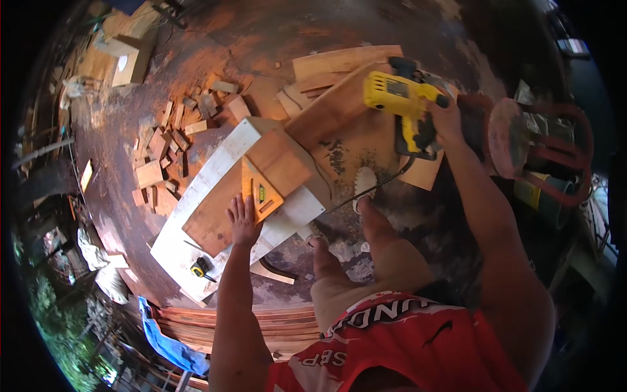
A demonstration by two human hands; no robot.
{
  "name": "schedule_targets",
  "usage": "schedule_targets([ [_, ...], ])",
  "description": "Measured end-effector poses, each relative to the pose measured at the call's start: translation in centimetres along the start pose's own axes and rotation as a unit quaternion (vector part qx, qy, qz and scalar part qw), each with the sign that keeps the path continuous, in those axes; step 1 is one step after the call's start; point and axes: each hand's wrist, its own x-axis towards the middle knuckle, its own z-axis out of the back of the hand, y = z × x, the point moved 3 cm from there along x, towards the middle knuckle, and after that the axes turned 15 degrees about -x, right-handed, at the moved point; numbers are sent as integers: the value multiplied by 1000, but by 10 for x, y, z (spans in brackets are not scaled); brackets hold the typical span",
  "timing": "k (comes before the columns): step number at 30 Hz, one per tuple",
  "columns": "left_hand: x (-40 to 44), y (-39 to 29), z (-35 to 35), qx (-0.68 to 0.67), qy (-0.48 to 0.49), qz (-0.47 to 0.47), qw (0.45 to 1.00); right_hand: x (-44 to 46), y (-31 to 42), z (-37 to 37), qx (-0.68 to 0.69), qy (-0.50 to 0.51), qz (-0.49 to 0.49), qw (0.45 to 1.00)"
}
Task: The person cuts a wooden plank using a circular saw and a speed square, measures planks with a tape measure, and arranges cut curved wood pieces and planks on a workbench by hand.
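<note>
My left hand [243, 221] lies with its fingers spread on a wooden board [212, 225], at the lower edge of an orange triangular square [261, 191]. Board and square rest on a white work surface [173, 251]. Out to the right, my right hand [445, 117] is wrapped round the handle of a yellow power saw [392, 93], whose black cord runs down toward my feet. The saw is over the right end of a long plank [330, 108]. A tape measure [200, 266] sits on the white surface near its lower left end.
Many wood offcuts [160, 144] are scattered on the floor at the left. A wooden box [130, 62] stands at the upper left. At the right are a red-framed chair [558, 153] and a bucket [545, 202]. Stacked planks [261, 320] lie beside me.
</note>
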Motion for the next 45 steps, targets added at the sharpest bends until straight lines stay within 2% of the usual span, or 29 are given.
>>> schedule_targets([
  [3,2,-19,12,9,82,97,992,10,-40,86,-13,-141,-47,989],
  [7,6,-25,17,9,107,88,990,16,-102,190,-2,-290,-63,955],
  [11,8,-27,14,-44,131,127,982,1,-131,271,11,-343,-126,931],
  [12,9,-31,16,-40,136,119,983,0,-137,286,13,-351,-131,927],
  [14,15,-31,11,-65,162,189,966,-3,-146,320,-9,-340,-113,933],
  [16,21,-28,6,-61,181,196,962,-8,-147,347,-32,-363,-136,921],
  [18,26,-32,10,-82,197,241,947,-6,-152,364,-19,-374,-126,919],
  [21,31,-22,6,-80,205,244,944,15,-186,402,-37,-381,-129,915],
  [24,33,-29,12,-103,210,245,941,49,-198,405,-88,-421,-122,894],
  [26,32,-25,12,-85,205,237,946,75,-219,411,-102,-393,-105,908],
  [28,31,-33,14,-78,193,238,949,89,-219,405,-238,-386,-107,885],
  [29,32,-37,16,-72,187,229,953,91,-214,403,-228,-365,-115,895],
  [30,32,-39,17,-71,187,234,951,100,-230,412,-281,-381,-86,877],
  [33,35,-51,18,-101,154,260,948,104,-225,422,-300,-357,-108,878],
  [35,42,-74,31,39,60,197,978,114,-245,438,-295,-348,-105,884],
  [36,46,-77,30,35,58,202,977,109,-241,433,-308,-346,-119,878],
  [38,61,-82,31,-23,-82,162,983,91,-217,406,-319,-356,-124,869],
  [39,73,-83,30,-28,-84,170,982,85,-212,400,-365,-371,-129,844],
  [41,105,-93,37,-57,-180,37,981,84,-225,401,-423,-390,-147,804],
  [42,123,-98,40,-66,-187,31,980,80,-220,390,-324,-396,-131,849],
  [45,177,-110,44,-60,-196,23,978,81,-218,395,-338,-367,-140,855],
])
